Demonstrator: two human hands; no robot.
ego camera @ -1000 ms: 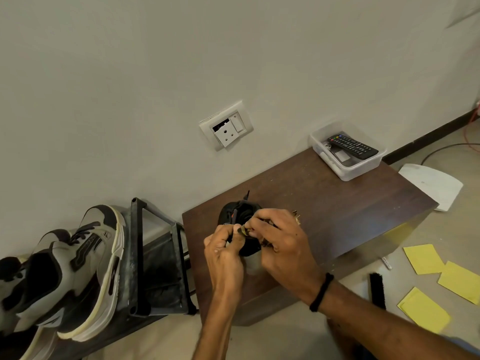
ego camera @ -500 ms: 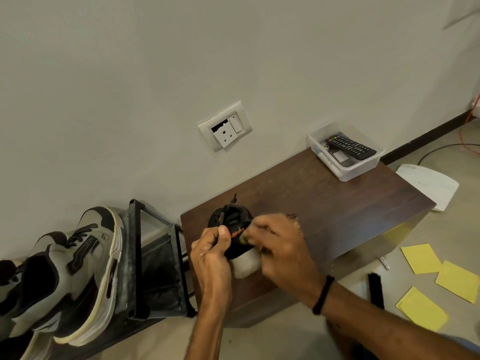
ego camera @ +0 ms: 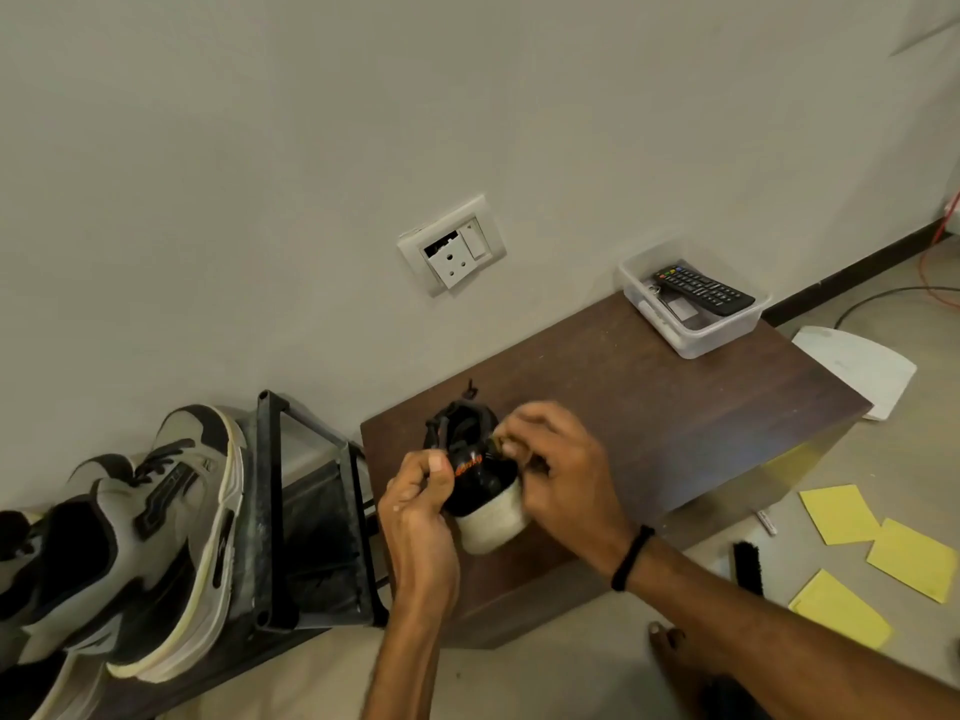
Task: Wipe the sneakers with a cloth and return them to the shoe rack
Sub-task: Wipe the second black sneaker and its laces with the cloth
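Left hand (ego camera: 421, 506): grips the black sneaker (ego camera: 475, 475) at its heel.
Right hand (ego camera: 561, 470): pinches the collar edge; no cloth can be made out.
Change: the white heel sole shows more than a second ago, so wiping is probably unfinished.
Sneaker's place: near edge of the table (ego camera: 649, 407), with the shoe rack (ego camera: 270, 511) to its left.

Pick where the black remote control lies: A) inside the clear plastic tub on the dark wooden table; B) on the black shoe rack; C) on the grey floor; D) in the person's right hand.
A: the black remote control lies inside the clear plastic tub on the dark wooden table.
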